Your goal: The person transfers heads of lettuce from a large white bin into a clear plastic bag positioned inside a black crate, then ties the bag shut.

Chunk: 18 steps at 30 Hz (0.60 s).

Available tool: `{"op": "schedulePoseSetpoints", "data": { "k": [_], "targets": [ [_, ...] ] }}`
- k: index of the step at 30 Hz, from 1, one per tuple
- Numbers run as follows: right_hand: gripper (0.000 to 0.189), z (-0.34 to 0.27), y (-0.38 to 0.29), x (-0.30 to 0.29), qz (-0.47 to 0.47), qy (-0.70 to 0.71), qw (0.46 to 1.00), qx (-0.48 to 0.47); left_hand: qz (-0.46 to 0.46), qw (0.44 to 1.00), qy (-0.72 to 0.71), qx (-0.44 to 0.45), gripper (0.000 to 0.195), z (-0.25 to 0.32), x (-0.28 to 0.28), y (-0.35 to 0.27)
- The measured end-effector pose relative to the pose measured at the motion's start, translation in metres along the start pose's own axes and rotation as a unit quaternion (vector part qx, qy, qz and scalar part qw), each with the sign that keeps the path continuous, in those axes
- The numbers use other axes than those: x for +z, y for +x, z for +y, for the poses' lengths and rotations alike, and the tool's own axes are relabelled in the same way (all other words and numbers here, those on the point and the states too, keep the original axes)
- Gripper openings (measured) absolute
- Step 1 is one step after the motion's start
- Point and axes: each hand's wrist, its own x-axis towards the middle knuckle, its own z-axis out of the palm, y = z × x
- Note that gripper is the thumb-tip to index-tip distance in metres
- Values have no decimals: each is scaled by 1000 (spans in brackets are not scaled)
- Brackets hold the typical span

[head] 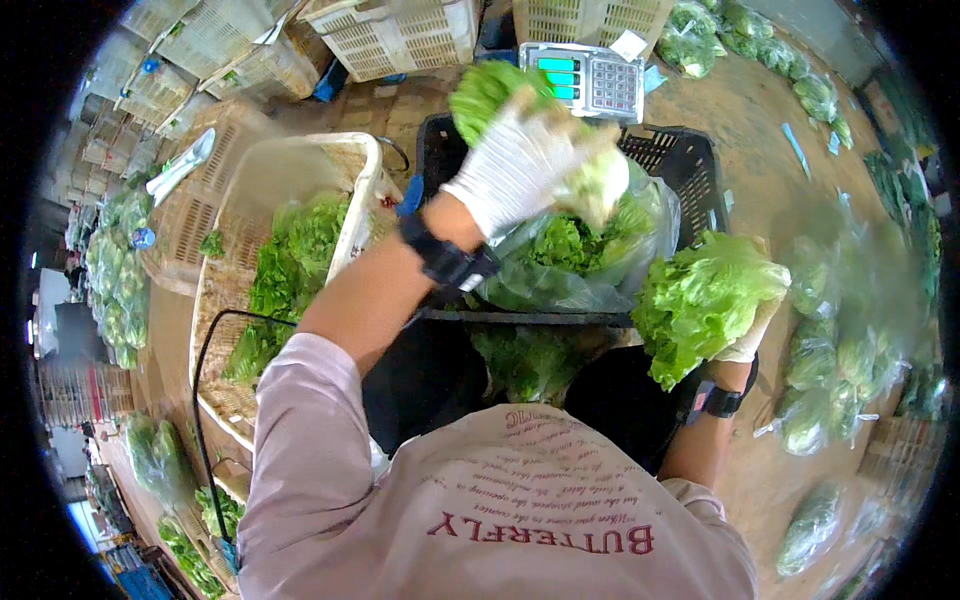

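Note:
My left hand (pixel 525 150), in a white glove and blurred, is over the far part of a black plastic crate (pixel 525 317), with a green lettuce (pixel 484 97) at its fingers. Pale lettuce stems show beside its palm. Beneath it, a clear plastic bag (pixel 667 217) holding leafy lettuce (pixel 570 244) lies in the crate. At the crate's right side, my right hand (pixel 757 322), gloved too, is shut on a head of lettuce (pixel 694 300) with its leaves towards me and its fingers mostly hidden.
A digital scale (pixel 619 82) with lit displays stands beyond the crate. To the left, a pale plastic crate (pixel 367 157) holds loose lettuce (pixel 285 277), with a black wire handle or hoop (pixel 199 375) nearby. Bagged vegetables (pixel 814 360) lie on the floor at right; stacked crates (pixel 397 37) stand behind.

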Motion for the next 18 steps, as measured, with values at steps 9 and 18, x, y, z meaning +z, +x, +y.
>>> {"op": "schedulePoseSetpoints", "data": {
  "k": [9,18],
  "targets": [
    [82,-1,0,3,1,-41,999,-15,-158,970,-170,-66,96,44,22,-27],
    [43,39,-23,71,-220,-290,928,83,-81,587,-791,-154,128,80,-50,-106]
  ]
}}
